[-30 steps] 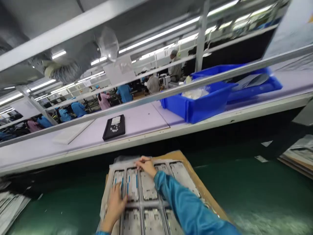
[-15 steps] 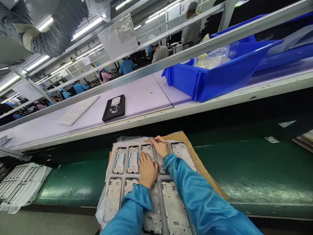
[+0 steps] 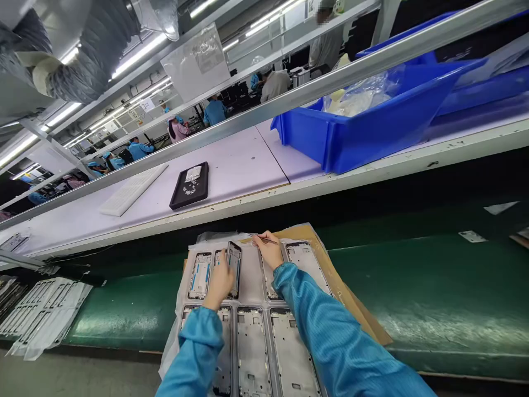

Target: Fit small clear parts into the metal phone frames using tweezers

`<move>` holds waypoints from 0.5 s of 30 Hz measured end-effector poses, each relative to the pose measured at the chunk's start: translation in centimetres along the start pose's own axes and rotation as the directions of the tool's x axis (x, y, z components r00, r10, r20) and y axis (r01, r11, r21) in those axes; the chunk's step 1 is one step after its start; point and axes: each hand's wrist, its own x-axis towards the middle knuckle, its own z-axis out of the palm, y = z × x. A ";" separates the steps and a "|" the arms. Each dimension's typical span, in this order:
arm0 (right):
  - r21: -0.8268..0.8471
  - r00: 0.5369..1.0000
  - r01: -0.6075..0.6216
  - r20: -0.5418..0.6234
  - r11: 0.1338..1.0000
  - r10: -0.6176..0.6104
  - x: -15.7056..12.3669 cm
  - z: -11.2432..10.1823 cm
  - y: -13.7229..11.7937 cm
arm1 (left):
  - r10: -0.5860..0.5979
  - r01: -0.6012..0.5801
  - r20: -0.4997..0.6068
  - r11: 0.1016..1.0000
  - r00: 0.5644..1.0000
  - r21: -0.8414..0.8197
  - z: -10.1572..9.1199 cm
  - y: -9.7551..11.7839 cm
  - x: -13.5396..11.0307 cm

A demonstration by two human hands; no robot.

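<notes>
A translucent plastic tray [image 3: 250,270] holds several metal phone frames in two rows. My left hand [image 3: 220,282] is closed on one phone frame [image 3: 235,269], which stands tilted up on its long edge at the left side of a bare pocket. Left of it, a phone frame with blue strips [image 3: 200,275] lies flat in the tray. At the tray's far edge, my right hand [image 3: 269,252] pinches thin dark tweezers [image 3: 265,239], their tips pointing left. Plain frames [image 3: 253,350] fill the near row, partly hidden by my sleeves.
Brown cardboard [image 3: 355,303] lies under the tray on a green belt [image 3: 413,281]. On the shelf beyond are a black tray [image 3: 198,190] of small white pieces, a white slab [image 3: 134,190] and a blue bin [image 3: 363,132]. Stacked trays [image 3: 45,314] lie at left.
My left hand has moved left and lifted a phone frame out of its pocket, tilting it upright. My right hand with the tweezers has stayed nearly in place.
</notes>
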 end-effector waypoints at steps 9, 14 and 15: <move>0.003 0.999 -0.044 -0.011 0.999 0.044 0.5 0.1 0.6 | 0.179 -0.263 -0.339 0.940 0.923 -0.218 3.3 -1.6 -3.5; -0.023 0.998 -0.063 0.020 0.998 0.063 0.4 -0.2 0.4 | 0.330 -0.476 -0.733 0.879 0.595 0.010 -11.1 1.8 1.1; -0.028 0.997 -0.068 0.035 0.997 0.069 0.4 -0.3 0.3 | 0.317 -0.447 -0.771 0.893 0.552 0.048 -14.1 2.7 2.9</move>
